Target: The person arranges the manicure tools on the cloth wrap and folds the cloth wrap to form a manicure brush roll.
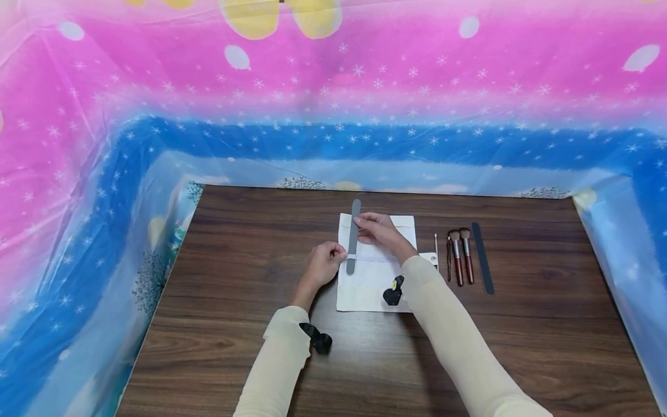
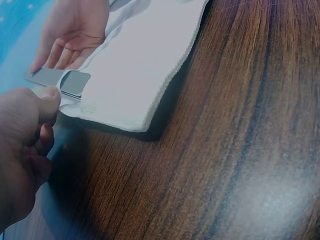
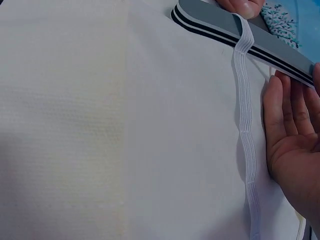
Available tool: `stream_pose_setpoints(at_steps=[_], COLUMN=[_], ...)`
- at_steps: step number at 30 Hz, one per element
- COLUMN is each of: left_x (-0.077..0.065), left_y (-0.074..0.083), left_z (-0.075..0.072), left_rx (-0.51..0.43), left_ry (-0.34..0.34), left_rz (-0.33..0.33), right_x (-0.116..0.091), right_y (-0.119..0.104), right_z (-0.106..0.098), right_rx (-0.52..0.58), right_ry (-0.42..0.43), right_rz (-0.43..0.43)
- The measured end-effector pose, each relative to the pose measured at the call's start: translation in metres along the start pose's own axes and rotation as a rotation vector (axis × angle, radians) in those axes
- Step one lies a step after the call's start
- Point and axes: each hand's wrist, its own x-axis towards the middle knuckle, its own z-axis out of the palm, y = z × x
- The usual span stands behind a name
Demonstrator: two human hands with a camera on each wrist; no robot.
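Observation:
My right hand holds a grey nail file by its far part. Its near end passes under the first loop of a white elastic band sewn across an opened white fabric roll. In the right wrist view, dark and pale layers show along the file's edge, and the right fingers lie along its side. My left hand pinches the elastic at the roll's left edge, thumb and forefinger right beside the file. The rest of the band lies along the fabric, stitched into further loops.
Right of the roll lie two brushes with dark red handles, a second, darker nail file and thin slim tools. A snap strap sticks out from the roll's right side. Patterned cloth surrounds the wooden table.

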Motion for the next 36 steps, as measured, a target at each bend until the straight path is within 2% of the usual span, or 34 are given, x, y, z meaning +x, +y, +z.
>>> stream_pose_setpoints(at_steps=[6, 14, 21, 25, 33, 36], left_x=[-0.0004, -0.001, -0.0004, -0.0003, -0.0008, -0.0009], left_y=[-0.0004, -0.001, -0.001, -0.0019, -0.0009, -0.0004], left_z=[0.0014, 0.0019, 0.0028, 0.0022, 0.0006, 0.0008], left_rx=[-0.01, -0.027, -0.028, -0.025, -0.011, -0.012], left_ry=[0.014, -0.001, 0.021, 0.026, 0.019, 0.015], left_rz=[0.002, -0.027, -0.005, -0.001, 0.0, -0.006], right_x=[-0.0014, -0.0009, -0.0004, -0.0005, -0.0006, 0.0014], right_y=[-0.0007, 0.0034, 0.0054, 0.0042, 0.0006, 0.0011], right_z=[-0.0005, -0.0039, -0.0053, -0.0042, 0.0011, 0.0007], right_rx=[-0.01, -0.143, -0.241, -0.204, -0.105, -0.074], right_ry=[-0.015, -0.066, -0.126, -0.116, -0.014, -0.001], right_rz=[-0.016, -0.059, -0.073, -0.045, -0.001, 0.014])
